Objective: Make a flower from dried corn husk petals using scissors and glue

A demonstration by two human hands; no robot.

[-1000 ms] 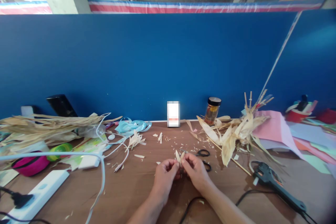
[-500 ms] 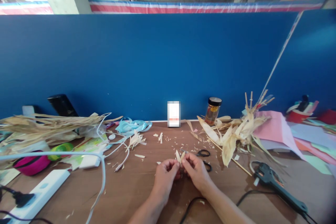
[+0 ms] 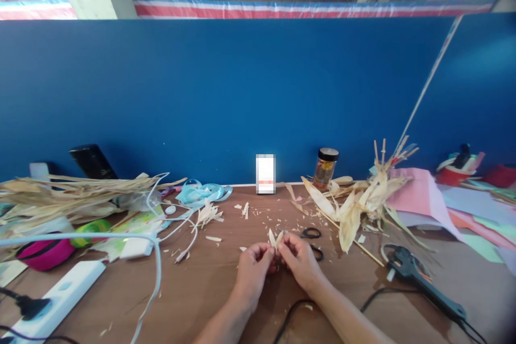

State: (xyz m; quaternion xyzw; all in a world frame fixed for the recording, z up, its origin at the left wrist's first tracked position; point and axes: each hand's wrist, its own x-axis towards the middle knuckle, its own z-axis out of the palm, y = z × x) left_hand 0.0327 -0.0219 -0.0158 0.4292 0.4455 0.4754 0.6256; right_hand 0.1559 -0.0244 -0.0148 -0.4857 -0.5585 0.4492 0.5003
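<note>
My left hand (image 3: 255, 263) and my right hand (image 3: 298, 255) meet above the brown table, fingertips pinched together. Between them, pointed pale pieces of corn husk (image 3: 272, 237) stick up in a small V. Both hands grip the husk pieces, whose lower ends are hidden by the fingers. Just behind my right hand lie scissors (image 3: 312, 233) with black handles, the blades partly covered. Small husk scraps (image 3: 278, 219) are scattered beyond the hands.
A glue gun (image 3: 423, 282) lies at right near dried husks (image 3: 363, 204) and a lidded jar (image 3: 326, 166). On the left are a husk pile (image 3: 80, 193), blue ribbon (image 3: 203, 192), a white cable (image 3: 159, 274) and a power strip (image 3: 60, 298). A blue partition (image 3: 226, 91) stands behind.
The two husk tips stand slightly differently between my fingers. My hands stay almost in place, and the whole view has shifted slightly.
</note>
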